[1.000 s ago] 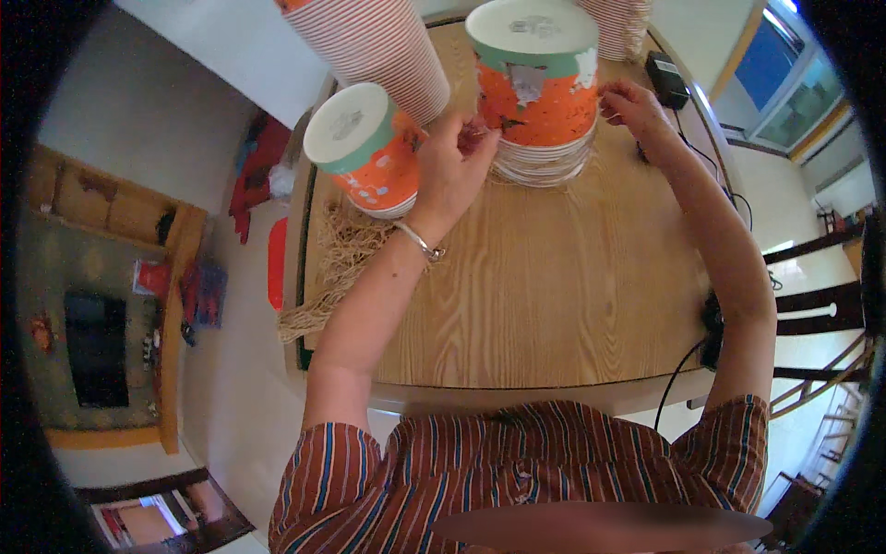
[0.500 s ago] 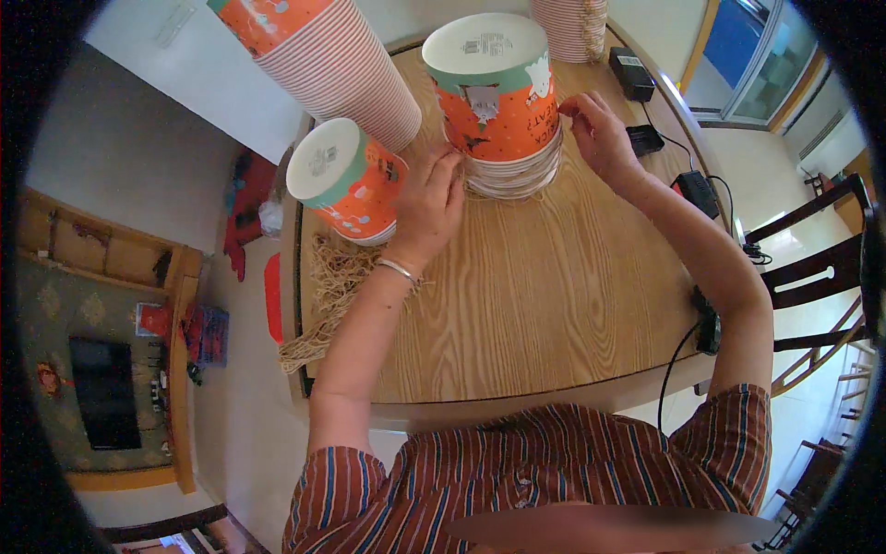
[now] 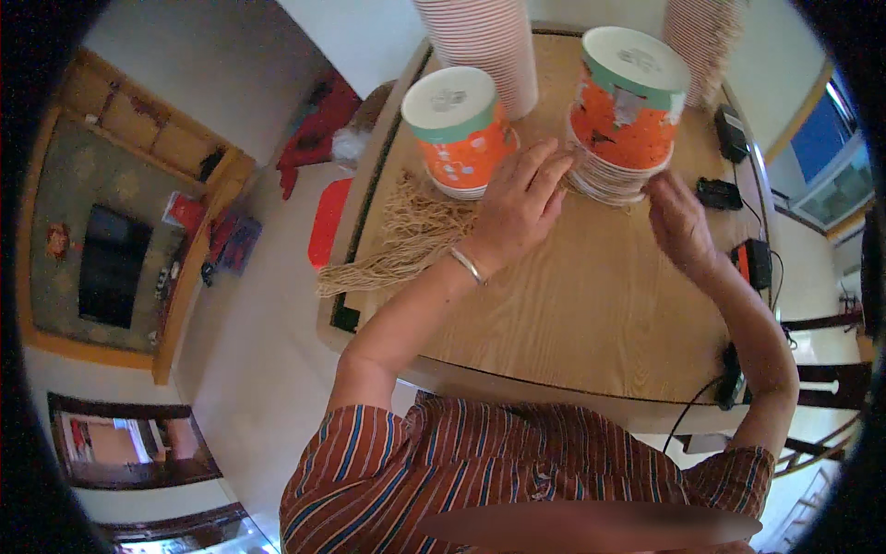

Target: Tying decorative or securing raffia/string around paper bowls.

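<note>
An orange paper bucket with a green band (image 3: pixel 620 125) stands upside down on the table. Strands of thin cord (image 3: pixel 600 183) circle its lower rims. My left hand (image 3: pixel 524 201) lies against the bucket's lower left, fingers stretched out and nothing in them. On the other side, my right hand (image 3: pixel 681 222) has its fingers drawn together at the corded rim; whatever they pinch is too small to make out. A smaller upturned paper bucket (image 3: pixel 460 148) stands beyond my left hand. Loose beige cords (image 3: pixel 406 242) lie in a tangle beside that forearm.
Tall stacks of paper buckets rise at the back, one in the middle (image 3: pixel 484 55) and one at the right (image 3: pixel 701 46). Black adapters (image 3: pixel 731 134) and cables run along the table's right edge. A red stool (image 3: pixel 329 222) stands left of the table.
The view has swung, so the table sits further right. My right hand has come down from beside the bucket's wall to its corded rim, fingers closing. My left hand stays at the lower left.
</note>
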A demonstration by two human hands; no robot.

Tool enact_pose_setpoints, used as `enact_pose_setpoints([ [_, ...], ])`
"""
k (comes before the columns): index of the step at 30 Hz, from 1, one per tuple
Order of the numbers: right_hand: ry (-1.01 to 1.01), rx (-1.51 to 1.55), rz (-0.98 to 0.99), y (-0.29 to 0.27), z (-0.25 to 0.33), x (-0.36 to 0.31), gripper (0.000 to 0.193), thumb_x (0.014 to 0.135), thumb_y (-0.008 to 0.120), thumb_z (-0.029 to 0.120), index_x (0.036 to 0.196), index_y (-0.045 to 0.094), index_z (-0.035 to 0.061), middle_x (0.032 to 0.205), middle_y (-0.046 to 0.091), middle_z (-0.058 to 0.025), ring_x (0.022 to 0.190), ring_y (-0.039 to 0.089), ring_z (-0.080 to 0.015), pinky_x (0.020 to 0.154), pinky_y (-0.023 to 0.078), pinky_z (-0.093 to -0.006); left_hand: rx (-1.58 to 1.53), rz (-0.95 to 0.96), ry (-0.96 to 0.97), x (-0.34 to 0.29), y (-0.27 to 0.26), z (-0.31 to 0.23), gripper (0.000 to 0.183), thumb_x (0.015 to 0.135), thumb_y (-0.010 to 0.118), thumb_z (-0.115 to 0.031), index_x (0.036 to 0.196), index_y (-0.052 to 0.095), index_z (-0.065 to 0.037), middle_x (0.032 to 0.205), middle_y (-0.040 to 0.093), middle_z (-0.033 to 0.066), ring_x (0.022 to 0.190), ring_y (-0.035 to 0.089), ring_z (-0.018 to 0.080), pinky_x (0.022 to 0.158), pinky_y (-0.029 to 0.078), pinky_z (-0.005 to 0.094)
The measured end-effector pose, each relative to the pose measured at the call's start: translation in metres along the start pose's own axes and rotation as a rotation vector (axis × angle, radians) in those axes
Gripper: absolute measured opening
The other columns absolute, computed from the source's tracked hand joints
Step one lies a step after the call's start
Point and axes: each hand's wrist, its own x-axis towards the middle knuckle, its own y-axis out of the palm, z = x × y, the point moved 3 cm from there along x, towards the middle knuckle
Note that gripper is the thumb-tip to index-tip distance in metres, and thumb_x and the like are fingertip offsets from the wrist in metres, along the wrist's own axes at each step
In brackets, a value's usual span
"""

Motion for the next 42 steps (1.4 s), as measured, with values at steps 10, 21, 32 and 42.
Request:
enact_pose_setpoints([
  [10, -0.114, 0.095, 0.338, 0.1, 0.085, 0.018, 0.031, 0.075, 0.059, -0.006, 0.106, 0.055, 0.0009, 0.106, 0.054, -0.0166, 0.094, 0.058, -0.0373, 0.079, 0.05, -0.0421, 0.372, 0.066, -0.38, 0.055, -0.077, 0.119, 0.1, 0.067, 0.073, -0.066, 0.139, 0.041, -0.004, 0.143, 0.035, 0.0301, 0.132, 0.035, 0.0443, 0.11, 0.03, 0.05],
  [21, -0.008, -0.009, 0.04, 0.175, 0.045, 0.054, 0.037, 0.082, 0.061, 0.003, 0.118, 0.054, 0.0013, 0.12, 0.053, -0.0181, 0.114, 0.05, -0.0385, 0.095, 0.043, -0.0435, 0.336, 0.383, -0.48, 0.062, -0.052, 0.15, 0.122, 0.056, 0.068, -0.08, 0.147, 0.03, -0.01, 0.15, 0.025, 0.0262, 0.139, 0.027, 0.0416, 0.112, 0.029, 0.0494],
  [32, 0.0, 0.016, -0.056, 0.186, 0.043, 0.058, 0.05, 0.086, 0.059, 0.007, 0.132, 0.043, -0.0015, 0.134, 0.045, -0.0201, 0.123, 0.046, -0.038, 0.103, 0.041, -0.0417, 0.306, 0.386, -0.474, 0.073, -0.077, 0.144, 0.114, 0.058, 0.065, -0.08, 0.141, 0.04, -0.005, 0.143, 0.034, 0.0298, 0.131, 0.04, 0.044, 0.108, 0.036, 0.0452],
  [42, -0.027, -0.064, -0.084, 0.182, 0.045, 0.056, 0.051, 0.084, 0.06, 0.009, 0.133, 0.045, 0.0028, 0.134, 0.047, -0.0157, 0.119, 0.048, -0.0376, 0.1, 0.042, -0.0461, 0.283, 0.406, -0.466, 0.069, -0.075, 0.145, 0.106, 0.06, 0.066, -0.077, 0.136, 0.046, -0.006, 0.141, 0.039, 0.0272, 0.13, 0.042, 0.0397, 0.107, 0.036, 0.0441],
])
